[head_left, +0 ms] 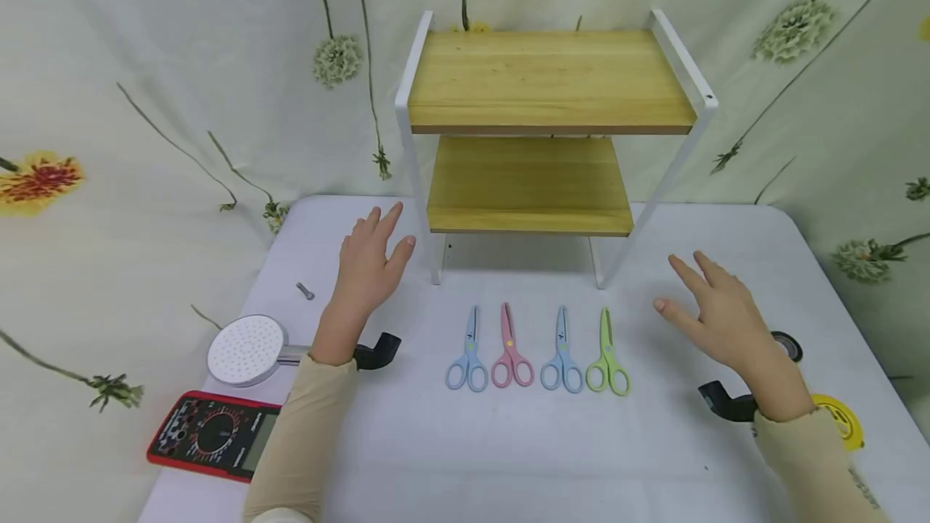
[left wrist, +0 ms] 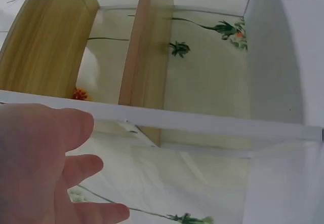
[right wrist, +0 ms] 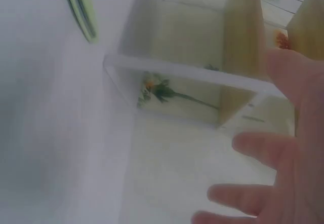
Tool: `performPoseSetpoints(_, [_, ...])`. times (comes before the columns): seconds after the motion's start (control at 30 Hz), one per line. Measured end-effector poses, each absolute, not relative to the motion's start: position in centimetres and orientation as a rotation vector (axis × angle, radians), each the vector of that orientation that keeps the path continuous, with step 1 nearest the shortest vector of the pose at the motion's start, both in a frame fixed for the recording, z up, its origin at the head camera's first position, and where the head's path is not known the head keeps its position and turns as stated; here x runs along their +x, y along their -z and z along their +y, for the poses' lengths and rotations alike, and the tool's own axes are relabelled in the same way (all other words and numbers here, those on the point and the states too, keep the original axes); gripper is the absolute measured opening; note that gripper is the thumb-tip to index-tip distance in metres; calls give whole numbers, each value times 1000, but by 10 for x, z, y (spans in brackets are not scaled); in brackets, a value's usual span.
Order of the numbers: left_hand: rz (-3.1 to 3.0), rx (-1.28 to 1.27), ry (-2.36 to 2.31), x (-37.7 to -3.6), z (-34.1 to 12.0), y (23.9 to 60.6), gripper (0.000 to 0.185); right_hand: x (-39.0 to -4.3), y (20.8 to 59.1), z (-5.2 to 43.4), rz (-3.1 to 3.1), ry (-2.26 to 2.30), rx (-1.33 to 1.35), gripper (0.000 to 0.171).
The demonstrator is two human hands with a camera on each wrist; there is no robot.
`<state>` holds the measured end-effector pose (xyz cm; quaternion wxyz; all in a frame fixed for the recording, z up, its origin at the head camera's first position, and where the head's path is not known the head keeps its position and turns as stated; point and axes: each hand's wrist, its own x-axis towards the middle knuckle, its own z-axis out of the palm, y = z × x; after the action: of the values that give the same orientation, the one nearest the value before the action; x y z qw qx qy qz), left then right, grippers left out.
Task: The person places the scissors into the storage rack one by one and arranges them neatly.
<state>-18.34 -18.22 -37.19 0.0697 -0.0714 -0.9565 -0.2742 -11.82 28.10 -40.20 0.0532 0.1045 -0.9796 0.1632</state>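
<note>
A two-tier shelf (head_left: 552, 79) with wooden boards and a white frame stands at the back of the table. My left hand (head_left: 369, 265) is held in the air just left of the shelf, fingers spread and holding nothing. In the left wrist view its thumb overlaps the white frame (left wrist: 202, 120). To the shelf's right hovers my right hand (head_left: 719, 317), fingers apart and nothing in its grasp. Between the hands lie scissors in a row: light blue (head_left: 471, 345), pink (head_left: 508, 343), another blue (head_left: 563, 347) and green (head_left: 606, 345), all pointing toward the shelf.
On the left lie a small bolt (head_left: 305, 291), a white shower head (head_left: 245, 348) and a red-and-black multimeter (head_left: 214, 433). By the right forearm are a black ring-shaped roll (head_left: 788, 345) and a yellow tape measure (head_left: 839, 420). A flowered cloth (head_left: 182, 47) hangs behind.
</note>
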Motion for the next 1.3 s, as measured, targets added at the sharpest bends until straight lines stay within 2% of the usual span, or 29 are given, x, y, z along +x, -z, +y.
performPoseSetpoints(0.2, [-2734, -233, 1052, -192, -170, 375, 55, -109, 418, 266, -3001, -628, 368, 66])
performPoseSetpoints(0.4, [-2651, -205, 1288, -197, -156, 378, 55, -100, 442, 255, -2950, -754, 460, 47])
performPoseSetpoints(0.67, [-2441, -104, 1532, -201, -144, 393, 35, -92, 468, 239, -2894, -953, 599, 27])
performPoseSetpoints(0.8, [-2355, -29, 1614, -202, -138, 399, 31, -87, 476, 231, -2945, -996, 570, 25])
performPoseSetpoints(1.3, [-2216, -6, 1935, -203, -140, 414, 31, -72, 483, 207, -3045, -787, 292, 26])
